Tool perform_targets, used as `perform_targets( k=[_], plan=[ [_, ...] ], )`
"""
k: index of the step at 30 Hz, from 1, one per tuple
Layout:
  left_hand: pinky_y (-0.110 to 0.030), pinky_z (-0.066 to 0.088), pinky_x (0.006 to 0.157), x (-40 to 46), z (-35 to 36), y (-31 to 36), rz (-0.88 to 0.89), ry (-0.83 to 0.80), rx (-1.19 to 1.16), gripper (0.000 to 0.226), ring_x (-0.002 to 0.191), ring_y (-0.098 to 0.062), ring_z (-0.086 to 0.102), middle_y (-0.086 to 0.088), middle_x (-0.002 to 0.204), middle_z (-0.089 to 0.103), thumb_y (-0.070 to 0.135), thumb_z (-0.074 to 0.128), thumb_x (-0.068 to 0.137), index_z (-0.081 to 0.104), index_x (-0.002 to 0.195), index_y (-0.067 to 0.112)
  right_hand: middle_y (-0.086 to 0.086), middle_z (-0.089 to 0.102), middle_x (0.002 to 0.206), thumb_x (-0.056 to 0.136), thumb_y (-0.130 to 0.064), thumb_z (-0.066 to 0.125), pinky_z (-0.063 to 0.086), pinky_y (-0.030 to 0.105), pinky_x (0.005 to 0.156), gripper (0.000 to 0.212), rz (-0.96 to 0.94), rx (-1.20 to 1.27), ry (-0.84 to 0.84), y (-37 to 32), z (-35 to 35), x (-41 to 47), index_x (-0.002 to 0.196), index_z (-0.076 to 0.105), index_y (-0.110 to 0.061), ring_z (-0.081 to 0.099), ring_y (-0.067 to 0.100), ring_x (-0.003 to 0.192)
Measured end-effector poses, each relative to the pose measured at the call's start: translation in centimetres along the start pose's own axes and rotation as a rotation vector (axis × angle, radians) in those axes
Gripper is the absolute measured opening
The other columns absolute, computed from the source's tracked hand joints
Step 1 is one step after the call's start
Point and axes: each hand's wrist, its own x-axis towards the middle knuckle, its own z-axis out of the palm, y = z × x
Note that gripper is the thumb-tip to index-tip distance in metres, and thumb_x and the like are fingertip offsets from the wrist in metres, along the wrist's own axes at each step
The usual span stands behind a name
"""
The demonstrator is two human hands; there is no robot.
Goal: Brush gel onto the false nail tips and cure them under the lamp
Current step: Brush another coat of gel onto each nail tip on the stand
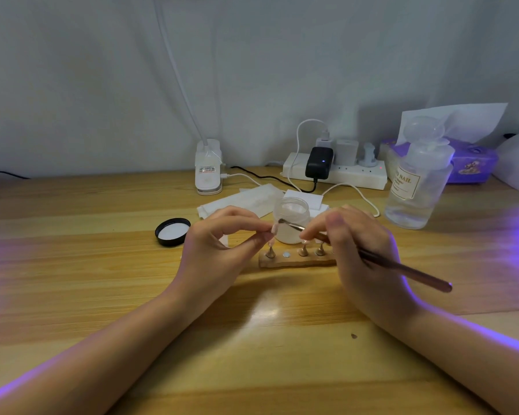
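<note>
My left hand (222,238) pinches a small pink false nail tip (274,228) between thumb and fingers, raised above the wooden nail stand (294,261). My right hand (357,244) grips a metal-handled gel brush (402,268); its bristles (282,221) touch the held tip. The stand carries three small pegs with tips and one bare magnet spot (286,254). An open frosted gel jar (291,223) stands just behind the stand. Its black lid (172,232) lies upside down to the left.
A white clip lamp (208,169) stands at the back, with a power strip (336,172) and chargers to its right. A clear pump bottle (417,181) and a purple tissue box (471,160) sit at the right. White wipes (240,199) lie behind the jar.
</note>
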Motion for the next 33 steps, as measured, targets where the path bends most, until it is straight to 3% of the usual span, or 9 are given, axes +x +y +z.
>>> perform_targets(
  k=[3,9,15,22,26,29,33],
  plan=[
    [-0.026,0.050,0.073,-0.01,0.02,0.04,0.007,-0.004,0.005,0.014,0.079,-0.011,0.062,0.002,0.082,0.068,0.019,0.070,0.072,0.072,0.087,0.020,-0.009,0.063,0.073,0.094,-0.029,0.032,0.045,0.051,0.071,0.037,0.062,0.048,0.005,0.02,-0.21,0.06,0.074,0.062,-0.020,0.060,0.010,0.077],
    [-0.026,0.051,0.074,-0.03,0.00,0.07,0.034,0.002,-0.006,0.016,0.078,-0.009,0.063,0.004,0.081,0.069,0.018,0.068,0.071,0.069,0.086,0.024,-0.001,0.064,0.068,0.100,-0.032,0.027,0.042,0.043,0.069,0.055,-0.194,-0.072,-0.015,-0.33,0.29,-0.10,0.071,0.068,-0.010,0.060,0.019,0.068],
    [-0.025,0.049,0.073,-0.06,0.03,0.07,0.036,-0.009,-0.018,0.011,0.076,-0.008,0.064,0.004,0.078,0.070,0.016,0.069,0.074,0.071,0.085,0.017,-0.007,0.063,0.073,0.094,-0.028,0.032,0.045,0.049,0.070,0.039,0.056,0.032,-0.004,-0.07,-0.16,0.05,0.076,0.064,-0.015,0.059,0.010,0.076],
    [-0.024,0.049,0.072,0.01,0.04,0.11,0.041,0.006,-0.007,0.014,0.075,-0.008,0.062,0.007,0.078,0.068,0.017,0.068,0.071,0.069,0.085,0.020,-0.012,0.060,0.076,0.100,-0.031,0.028,0.040,0.038,0.073,0.054,-0.252,-0.121,-0.026,-0.56,0.24,0.00,0.072,0.069,-0.009,0.059,0.010,0.073],
    [-0.028,0.049,0.071,-0.04,0.01,0.13,0.037,0.006,0.001,0.013,0.074,-0.010,0.062,0.006,0.077,0.068,0.018,0.069,0.072,0.069,0.085,0.022,-0.007,0.063,0.071,0.098,-0.032,0.030,0.041,0.040,0.078,0.047,-0.087,-0.075,-0.005,-0.16,0.07,-0.04,0.074,0.066,-0.014,0.058,0.007,0.074],
    [-0.028,0.049,0.071,-0.01,0.05,0.13,0.031,0.007,0.007,0.010,0.074,-0.009,0.061,0.007,0.076,0.068,0.020,0.069,0.073,0.070,0.083,0.022,-0.007,0.062,0.072,0.094,-0.026,0.032,0.044,0.047,0.073,0.038,0.007,-0.017,0.013,-0.21,-0.13,0.05,0.075,0.063,-0.017,0.058,0.006,0.076],
    [-0.026,0.047,0.070,-0.03,0.08,0.07,0.030,0.021,0.004,0.010,0.072,-0.009,0.060,0.010,0.074,0.067,0.019,0.069,0.072,0.069,0.081,0.023,-0.008,0.062,0.074,0.100,-0.030,0.029,0.040,0.039,0.072,0.051,-0.208,-0.097,-0.002,-0.75,0.10,0.02,0.072,0.067,-0.009,0.058,0.010,0.073]
  ],
)
